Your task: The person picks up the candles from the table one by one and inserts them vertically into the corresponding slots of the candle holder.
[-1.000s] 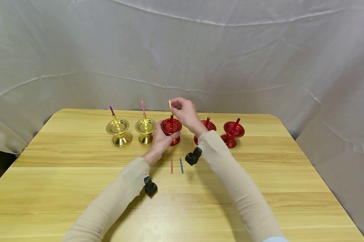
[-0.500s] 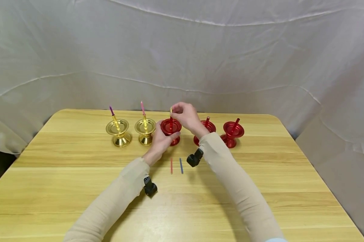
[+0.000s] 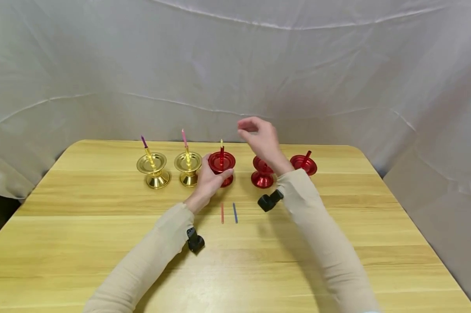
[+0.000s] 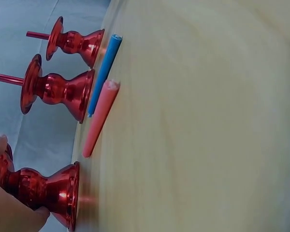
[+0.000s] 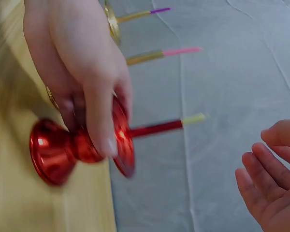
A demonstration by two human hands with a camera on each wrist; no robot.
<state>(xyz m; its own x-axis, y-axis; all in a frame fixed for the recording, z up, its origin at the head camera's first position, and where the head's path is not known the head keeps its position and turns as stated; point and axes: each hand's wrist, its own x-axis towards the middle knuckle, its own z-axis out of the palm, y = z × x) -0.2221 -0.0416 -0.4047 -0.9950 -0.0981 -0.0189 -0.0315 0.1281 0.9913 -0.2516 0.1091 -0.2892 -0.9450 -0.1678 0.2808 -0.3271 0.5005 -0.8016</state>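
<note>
My left hand point(image 3: 209, 184) grips the middle red candle holder point(image 3: 226, 179) round its waist, thumb at the front. A pale yellow candle point(image 5: 193, 119) stands in that holder's red tube, its upper part showing. Up and to the right, my right hand point(image 3: 262, 138) is in the air with loosely bent fingers and nothing between them; it partly covers another red candle holder point(image 3: 262, 178). In the right wrist view its fingers point(image 5: 263, 174) are apart from the yellow candle. A red candle point(image 3: 222, 213) and a blue candle point(image 3: 235, 213) lie on the table in front of the holders.
Two gold candle holders stand at the left, one with a purple candle point(image 3: 143, 141), one with a pink candle point(image 3: 184, 138). At the far right stands a red holder point(image 3: 303, 164) with a bare tube. A grey cloth point(image 3: 235, 65) hangs behind the wooden table point(image 3: 235, 269).
The yellow candle went down into the middle red holder's tube. My right hand then let go of it and moved up and right. The left hand kept its grip.
</note>
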